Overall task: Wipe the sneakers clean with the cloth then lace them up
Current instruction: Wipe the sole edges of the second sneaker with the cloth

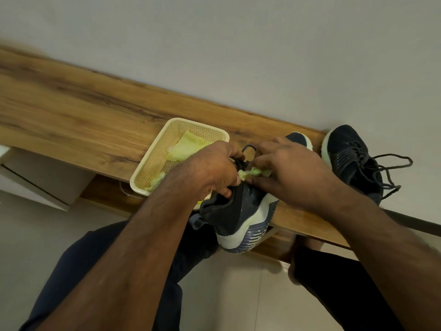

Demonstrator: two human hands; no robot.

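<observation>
Center frame, we've got the dark sneaker [241,211] tipped on the counter [71,120] edge: our left hand [214,168] grips its laces, right hand [293,168] pinches a scrap of yellow-green cloth [253,172] against it. Left of that, the cream mesh basket [152,161] holds more yellow-green cloth. Second sneaker [350,158] sits far right, laces loose.

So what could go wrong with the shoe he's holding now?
The dark sneaker with the pale sole hangs partly over the wooden shelf's edge, so it might tip off if the left hand lets go. The small yellow-green cloth, pinched by the right hand, sits among the black laces and could snag.
</observation>
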